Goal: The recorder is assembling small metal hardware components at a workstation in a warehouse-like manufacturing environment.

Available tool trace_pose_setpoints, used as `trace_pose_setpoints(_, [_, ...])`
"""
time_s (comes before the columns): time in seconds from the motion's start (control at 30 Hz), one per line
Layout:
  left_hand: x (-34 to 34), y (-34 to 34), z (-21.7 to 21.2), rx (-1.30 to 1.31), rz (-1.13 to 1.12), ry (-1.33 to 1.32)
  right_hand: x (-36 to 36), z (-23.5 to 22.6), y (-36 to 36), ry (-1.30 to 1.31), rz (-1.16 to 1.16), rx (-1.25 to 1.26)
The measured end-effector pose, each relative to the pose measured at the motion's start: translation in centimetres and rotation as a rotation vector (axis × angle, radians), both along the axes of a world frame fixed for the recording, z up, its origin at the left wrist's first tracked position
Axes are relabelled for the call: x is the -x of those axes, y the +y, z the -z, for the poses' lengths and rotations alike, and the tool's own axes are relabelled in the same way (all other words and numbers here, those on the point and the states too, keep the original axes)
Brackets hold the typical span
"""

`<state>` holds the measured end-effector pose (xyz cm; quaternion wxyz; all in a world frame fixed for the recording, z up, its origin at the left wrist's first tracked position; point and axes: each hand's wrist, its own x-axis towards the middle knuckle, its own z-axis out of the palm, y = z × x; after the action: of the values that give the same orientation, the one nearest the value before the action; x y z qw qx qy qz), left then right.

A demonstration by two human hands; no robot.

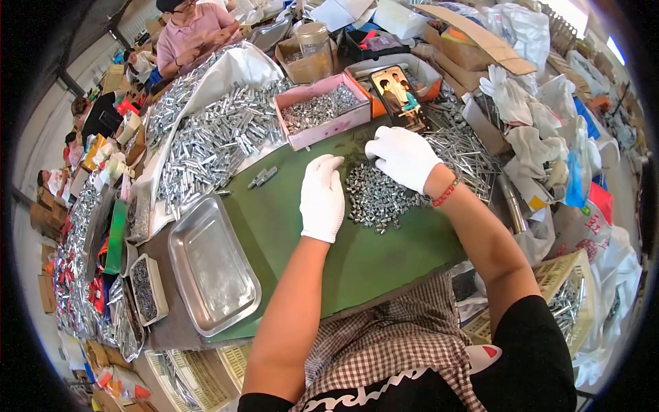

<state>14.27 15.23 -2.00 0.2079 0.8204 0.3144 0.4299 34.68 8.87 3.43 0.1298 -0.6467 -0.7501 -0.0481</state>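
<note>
Both of my hands wear white gloves over a green work surface (288, 247). My left hand (322, 200) is at the left side of a heap of small silvery metal pieces (382, 198), its fingers bent together towards the heap. Over the heap's far edge, my right hand (403, 158) has its fingers curled inward. Whatever either hand pinches is hidden or too small to make out. To the left of my left hand lie several short metal cylinders (262, 178), side by side. A pink box (294, 130) beyond my hands holds more small metal pieces.
An empty metal tray (250, 292) sits left. A big pile of metal tubes (220, 130) lies far left. A phone (398, 97) leans behind my right hand, with thin metal rods (463, 156) beside it. A person in a pink shirt (194, 33) works at the far left.
</note>
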Motion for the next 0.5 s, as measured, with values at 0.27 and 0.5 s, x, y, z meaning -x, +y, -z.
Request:
trace_pose_setpoints(0.27, [-1.1,-1.7,-2.2,-0.046,0.025,-0.020,-1.0,-0.9,-1.4,0.205,-0.077,-0.075])
trace_pose_setpoints(0.5, [-1.1,-3.6,-4.7,0.160,0.101,-0.011,-1.3,-0.7,-1.3,0.505,-0.277,0.105])
